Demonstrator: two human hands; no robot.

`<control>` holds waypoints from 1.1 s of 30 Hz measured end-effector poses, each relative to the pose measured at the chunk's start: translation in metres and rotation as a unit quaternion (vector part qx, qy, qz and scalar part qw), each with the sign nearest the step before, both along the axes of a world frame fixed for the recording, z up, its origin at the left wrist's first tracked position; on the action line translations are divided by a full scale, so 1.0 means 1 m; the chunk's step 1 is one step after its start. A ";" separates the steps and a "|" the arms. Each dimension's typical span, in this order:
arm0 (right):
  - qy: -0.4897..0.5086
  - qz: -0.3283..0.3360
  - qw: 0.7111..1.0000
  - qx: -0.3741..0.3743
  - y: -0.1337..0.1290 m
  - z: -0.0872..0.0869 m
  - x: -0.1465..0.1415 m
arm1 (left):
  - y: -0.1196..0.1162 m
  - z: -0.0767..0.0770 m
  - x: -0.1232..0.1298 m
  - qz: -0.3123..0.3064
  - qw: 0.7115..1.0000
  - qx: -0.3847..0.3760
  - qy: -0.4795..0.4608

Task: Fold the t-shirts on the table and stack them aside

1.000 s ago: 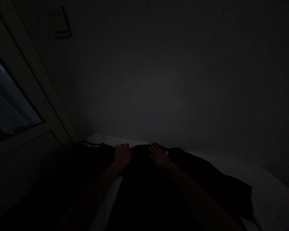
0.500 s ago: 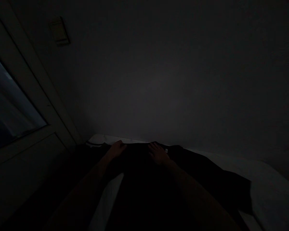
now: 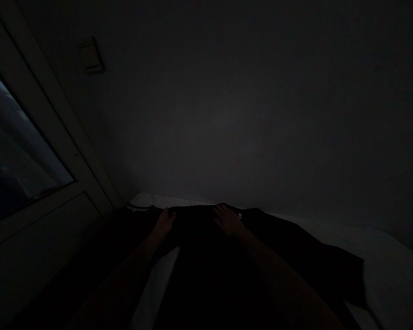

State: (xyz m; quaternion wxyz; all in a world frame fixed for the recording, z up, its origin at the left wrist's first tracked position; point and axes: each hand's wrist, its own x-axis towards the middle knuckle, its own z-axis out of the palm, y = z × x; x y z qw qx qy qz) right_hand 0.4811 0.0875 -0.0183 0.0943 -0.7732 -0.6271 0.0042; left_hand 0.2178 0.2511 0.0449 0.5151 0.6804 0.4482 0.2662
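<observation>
In very dim light a black short-sleeved shirt lies spread over a pale surface, with a small white label near its top edge. My right hand rests flat on the shirt just left of that label, fingers stretched and slightly spread. Farther left, my left hand lies on the dark cloth below the upper edge, its thumb apart from the fingers. No grip on the cloth shows there. Shadow hides most folds and the lower part of the shirt.
Dark cloth with a pale-striped edge lies at the left. The pale surface shows at the right and meets a grey wall. A framed door or window stands left, beside a wall switch plate.
My left hand has drawn slightly left and down from the shirt's top edge, and its fingers look less curled. My right hand stays in place. The view has shifted a little.
</observation>
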 end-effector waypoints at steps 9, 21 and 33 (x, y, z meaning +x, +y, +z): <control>-0.012 0.001 1.000 -0.004 0.001 0.001 0.000 | -0.027 -0.022 -0.009 -0.006 0.999 -0.018 0.035; -0.017 0.001 1.000 0.007 0.001 0.000 0.000 | -0.048 -0.016 -0.003 0.040 0.956 0.169 0.235; -0.001 -0.005 1.000 -0.010 -0.002 0.007 -0.004 | -0.071 -0.015 0.001 0.021 0.859 0.366 0.358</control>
